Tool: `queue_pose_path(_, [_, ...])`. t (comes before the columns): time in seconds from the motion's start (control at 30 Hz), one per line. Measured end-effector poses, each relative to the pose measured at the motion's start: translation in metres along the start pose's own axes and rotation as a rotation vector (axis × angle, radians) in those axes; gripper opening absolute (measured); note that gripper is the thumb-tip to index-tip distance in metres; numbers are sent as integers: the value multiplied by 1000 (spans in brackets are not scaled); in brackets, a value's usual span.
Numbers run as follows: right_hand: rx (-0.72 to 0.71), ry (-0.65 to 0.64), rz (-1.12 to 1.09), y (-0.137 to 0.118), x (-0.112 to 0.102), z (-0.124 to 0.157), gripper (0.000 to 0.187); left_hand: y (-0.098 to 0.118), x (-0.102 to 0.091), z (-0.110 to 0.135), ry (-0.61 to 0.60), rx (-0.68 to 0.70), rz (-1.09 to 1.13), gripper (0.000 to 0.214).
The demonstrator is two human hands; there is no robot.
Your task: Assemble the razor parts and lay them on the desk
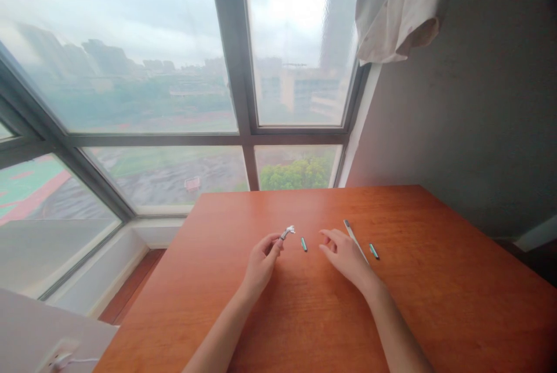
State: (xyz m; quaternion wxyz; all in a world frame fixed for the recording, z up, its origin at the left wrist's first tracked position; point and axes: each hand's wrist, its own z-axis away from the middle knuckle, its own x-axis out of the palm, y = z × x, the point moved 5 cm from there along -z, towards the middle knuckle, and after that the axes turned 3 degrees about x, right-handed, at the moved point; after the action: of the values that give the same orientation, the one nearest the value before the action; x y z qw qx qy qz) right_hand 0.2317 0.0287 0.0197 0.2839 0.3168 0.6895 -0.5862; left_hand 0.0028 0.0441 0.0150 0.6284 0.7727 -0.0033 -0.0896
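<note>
My left hand [263, 260] pinches a slim dark piece with a shiny white, uneven tip [288, 232] between thumb and fingers, above the table; its exact kind is too small to make out. My right hand [343, 254] hovers with curved fingers apart and nothing between them. Between the hands lies a short dark-and-teal piece [303, 243], like a pen cap. A long pale stick with a dark end [353, 234], pen-like, runs partly behind my right hand. To its right rests another short teal-and-dark piece [373, 251].
The reddish-brown wooden table [304, 326] reaches to large framed windows [152, 71] at the back. A pale garment [398, 7] hangs at the upper right before a grey wall [470, 106]. A wall socket with a white cable [61, 358] is at the lower left.
</note>
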Motion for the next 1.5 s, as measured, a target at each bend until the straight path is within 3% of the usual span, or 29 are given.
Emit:
queue_pose_path(0.13, [-120,-199,105,-36,17,-8,28,1,-1,-1,6,37,0,33])
queue_pose_path(0.33, [-38,-324,313,-43,35,-22,22,-6,1,1,-17,31,20,35])
queue_pose_path(0.57, [-46,-314,296,-35,40,-15,10,-11,1,2,5,61,-22,33])
queue_pose_path(0.87, [-92,-270,245,-35,39,-6,14,-8,1,3,-10,69,-73,32])
queue_pose_path(1.1, [-146,-246,216,-34,42,-5,37,-9,3,4,-24,56,-55,32])
queue_pose_path(1.5, [-134,-228,181,-32,40,-5,10,-4,0,2,7,39,-52,32])
